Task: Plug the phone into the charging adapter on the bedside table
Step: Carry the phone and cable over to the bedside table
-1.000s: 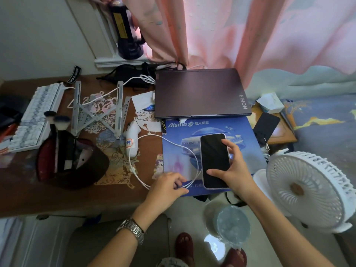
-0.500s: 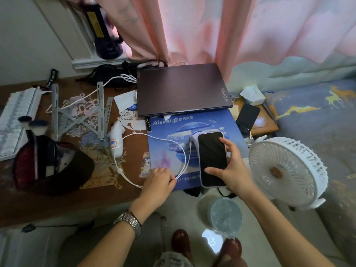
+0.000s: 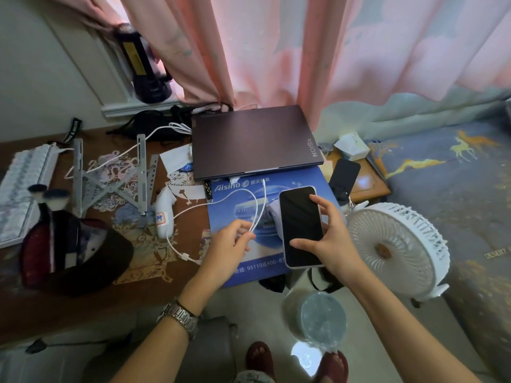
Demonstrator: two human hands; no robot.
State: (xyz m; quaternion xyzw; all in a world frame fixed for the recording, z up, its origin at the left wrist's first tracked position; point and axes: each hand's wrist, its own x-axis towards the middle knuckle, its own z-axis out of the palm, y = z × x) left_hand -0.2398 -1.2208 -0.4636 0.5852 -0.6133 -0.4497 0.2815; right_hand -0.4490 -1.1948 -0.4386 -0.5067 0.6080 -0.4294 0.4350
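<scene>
Right hand (image 3: 330, 239): holds the phone (image 3: 301, 226) from its right edge, screen up and dark; thumb across the lower screen, index finger resting on the upper right of the glass, other fingers curled behind the case.
Phone: lifted over the blue mat (image 3: 271, 217), its long side running away from the person; just right of the left fingertips, apart from them.
Left hand (image 3: 231, 246): thumb and forefinger pinch a loop of the white cable (image 3: 221, 201); the other fingers are loosely bent beneath.
White cable: rises from the pinch in a narrow loop toward the laptop (image 3: 254, 140), and another strand sweeps left of the fingers toward the white device (image 3: 164, 214) on the table (image 3: 83, 299).
Cable end: a small connector lies below and left of the left fingers; whether this is the plug for the phone is unclear.
Wrist: a metal watch (image 3: 179, 317) on the left arm.
Fan (image 3: 395, 247): white, just right of the right hand's knuckles.
Second phone (image 3: 344, 176): dark, beyond the right fingertips on a small wooden stand.
</scene>
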